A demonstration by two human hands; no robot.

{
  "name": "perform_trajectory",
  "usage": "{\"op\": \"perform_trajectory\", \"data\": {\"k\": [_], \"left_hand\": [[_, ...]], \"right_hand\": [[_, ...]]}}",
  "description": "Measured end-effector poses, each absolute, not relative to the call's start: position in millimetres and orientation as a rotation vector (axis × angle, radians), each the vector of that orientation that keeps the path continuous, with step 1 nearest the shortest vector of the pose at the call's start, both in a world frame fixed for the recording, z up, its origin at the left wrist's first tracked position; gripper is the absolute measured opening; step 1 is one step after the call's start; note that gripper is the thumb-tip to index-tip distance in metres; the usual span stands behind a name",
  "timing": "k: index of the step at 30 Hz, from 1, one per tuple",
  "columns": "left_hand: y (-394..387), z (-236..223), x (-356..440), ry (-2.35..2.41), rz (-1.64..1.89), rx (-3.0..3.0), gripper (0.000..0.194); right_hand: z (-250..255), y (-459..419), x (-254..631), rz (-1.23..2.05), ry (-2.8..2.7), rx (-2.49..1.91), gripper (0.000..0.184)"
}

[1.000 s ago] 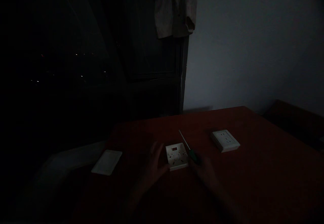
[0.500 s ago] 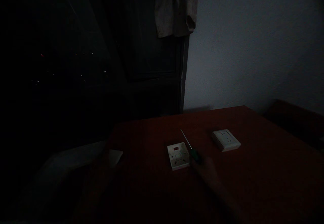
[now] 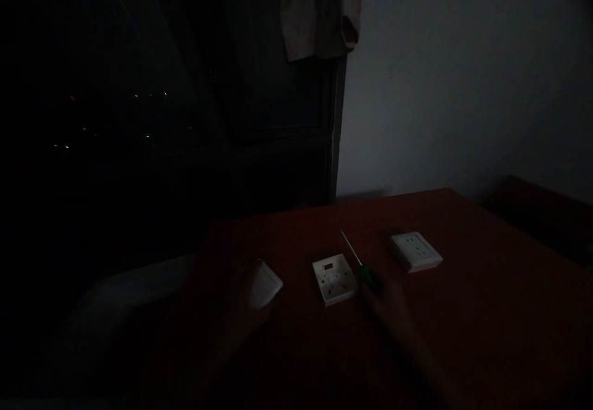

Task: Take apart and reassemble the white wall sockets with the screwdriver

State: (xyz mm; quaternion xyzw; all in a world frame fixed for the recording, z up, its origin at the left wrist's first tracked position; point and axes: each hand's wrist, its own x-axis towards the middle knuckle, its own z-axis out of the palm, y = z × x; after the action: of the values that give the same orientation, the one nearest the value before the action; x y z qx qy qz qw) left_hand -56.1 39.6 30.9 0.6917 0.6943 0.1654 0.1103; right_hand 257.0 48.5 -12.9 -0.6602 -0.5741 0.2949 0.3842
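In the dim head view, my left hand grips a white socket faceplate, tilted above the table; its fingers are mostly lost in the dark. A green-handled screwdriver is held in my closed right hand, its thin shaft pointing away and to the left. Between the hands, an open white back box lies on the table, hollow side up, with a rectangular slot and several small holes. My right fingers are right beside its edge; whether they touch it I cannot tell.
A complete white wall socket rests on the reddish-brown table, to the right. Behind stand a pale wall and a dark window with small lights beyond it. Cloth hangs at the top. Another dark wooden surface is at the far right.
My left hand has moved right with the faceplate, closer to the back box. The back box has shifted slightly right and turned a little. My right hand and the screwdriver have moved slightly right.
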Motion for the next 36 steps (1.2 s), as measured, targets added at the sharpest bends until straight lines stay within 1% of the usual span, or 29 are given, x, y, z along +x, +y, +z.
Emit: {"op": "perform_trajectory", "data": {"k": [2, 5, 9, 11, 14, 18, 22, 32, 36], "left_hand": [[37, 27, -36, 1.896, 0.461, 2.132, 0.076], [33, 21, -9, 1.740, 0.405, 2.204, 0.076], [32, 16, 4, 1.749, 0.330, 2.210, 0.074], [32, 14, 4, 1.753, 0.336, 2.220, 0.077], [32, 12, 1, 1.722, 0.354, 2.218, 0.080], [31, 11, 1, 1.719, 0.343, 2.239, 0.075], [30, 10, 3, 1.728, 0.385, 2.264, 0.072], [28, 18, 6, 1.771, 0.363, 2.247, 0.069], [27, 18, 6, 1.765, 0.368, 2.221, 0.070]], "right_hand": [[-9, 42, 259, 0.753, -1.480, -1.688, 0.046], [-3, 21, 257, 0.802, -1.540, -1.687, 0.047], [0, -16, 252, 0.889, -1.611, -1.669, 0.042], [-1, -32, 251, 0.891, -1.709, -1.672, 0.045], [-5, -49, 252, 0.850, -1.873, -1.753, 0.048], [-10, -60, 257, 0.758, -2.113, -1.756, 0.049], [-13, -63, 256, 0.652, -2.222, -1.795, 0.052], [-24, -62, 253, 0.550, -2.176, -1.805, 0.053], [-28, -63, 252, 0.531, -2.159, -1.756, 0.056]]}}
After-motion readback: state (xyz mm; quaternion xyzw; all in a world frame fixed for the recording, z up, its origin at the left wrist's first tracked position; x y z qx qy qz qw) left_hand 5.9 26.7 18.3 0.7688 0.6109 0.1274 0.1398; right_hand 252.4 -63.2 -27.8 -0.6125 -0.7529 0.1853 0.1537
